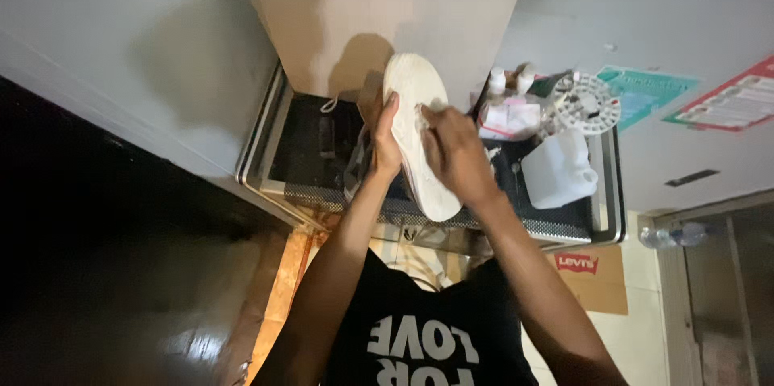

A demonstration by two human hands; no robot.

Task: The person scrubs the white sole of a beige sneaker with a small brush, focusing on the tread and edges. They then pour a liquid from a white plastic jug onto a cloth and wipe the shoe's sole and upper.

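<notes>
A white shoe [413, 87] is held up with its pale sole turned toward me, above a dark work surface [302, 140]. My left hand [386, 140] grips the shoe along its left edge, thumb and fingers wrapped around the side. My right hand [454, 152] rests on the sole's right side with its fingers bunched against the rubber. Whether it pinches a small cloth or tool is hidden. A white lace end [329, 104] hangs to the left of the shoe.
The metal-framed table [266, 132] carries a white plastic jug [560, 170], small bottles [509, 79] and a round white perforated disc [593, 104]. A beige board [387, 7] leans behind it. A cardboard box [597, 277] sits below right. Posters [645, 91] hang on the wall.
</notes>
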